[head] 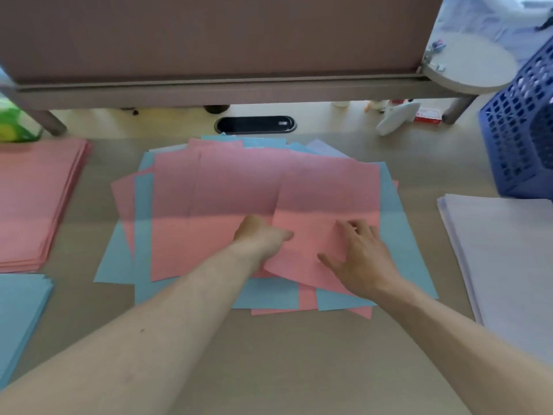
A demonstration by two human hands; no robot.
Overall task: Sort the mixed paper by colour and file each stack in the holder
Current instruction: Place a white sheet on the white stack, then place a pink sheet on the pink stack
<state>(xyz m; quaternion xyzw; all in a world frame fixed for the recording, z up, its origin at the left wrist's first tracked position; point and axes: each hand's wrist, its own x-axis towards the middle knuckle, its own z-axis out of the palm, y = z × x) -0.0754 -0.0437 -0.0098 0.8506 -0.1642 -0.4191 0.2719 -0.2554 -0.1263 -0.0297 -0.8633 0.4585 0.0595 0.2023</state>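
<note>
A mixed pile of pink and blue sheets (239,187) is fanned out on the middle of the desk. My left hand (260,235) is at the left edge of the top right pink sheet (311,235); its fingers are tucked under that edge and its thumb lies on top. My right hand (362,256) rests flat on the same sheet with its fingers spread. A sorted pink stack (36,199) lies at the left, a blue stack (21,319) at the lower left, and a pale white stack (502,265) at the right.
A blue perforated basket (520,130) stands at the far right. A brown partition panel (209,40) closes the back of the desk, with a black cable port (255,124) below it. A green object (12,121) sits at the far left, and a white tool (395,118) and a red box (428,115) at the back right.
</note>
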